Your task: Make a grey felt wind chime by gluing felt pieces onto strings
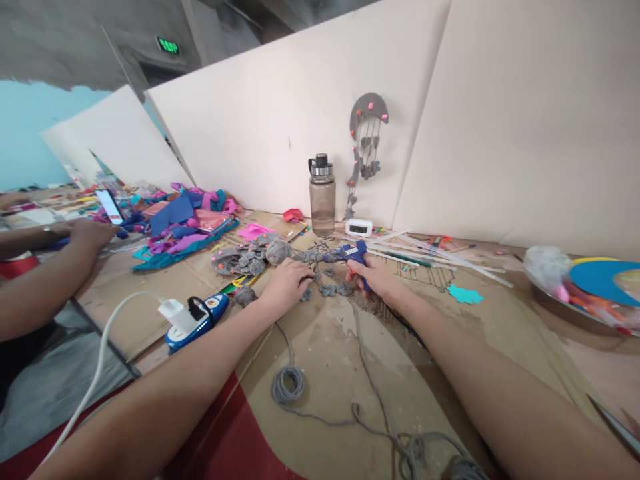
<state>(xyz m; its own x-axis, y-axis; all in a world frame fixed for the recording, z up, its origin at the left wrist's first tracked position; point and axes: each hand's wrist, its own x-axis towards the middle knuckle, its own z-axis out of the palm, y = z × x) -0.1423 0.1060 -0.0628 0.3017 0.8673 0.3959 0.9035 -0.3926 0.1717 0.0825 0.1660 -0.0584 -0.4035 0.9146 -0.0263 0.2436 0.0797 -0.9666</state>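
My right hand is wrapped round the handle of a blue hot glue gun with an orange trigger, its nozzle pointing left. My left hand lies to the left of it, fingers bent together over the cardboard; what they pinch, if anything, is hidden. Small grey felt cut-outs lie between the two hands. Beyond my left hand sit a ball of grey yarn and a heap of grey pieces with pink and orange dots. Grey cord runs coiled and loose towards me.
Behind stand a water bottle and a small digital clock. Clear glue sticks lie right of the gun. At left are a power strip, coloured felt scraps and another person's arm. A metal bowl stands right; a blade lies nearer.
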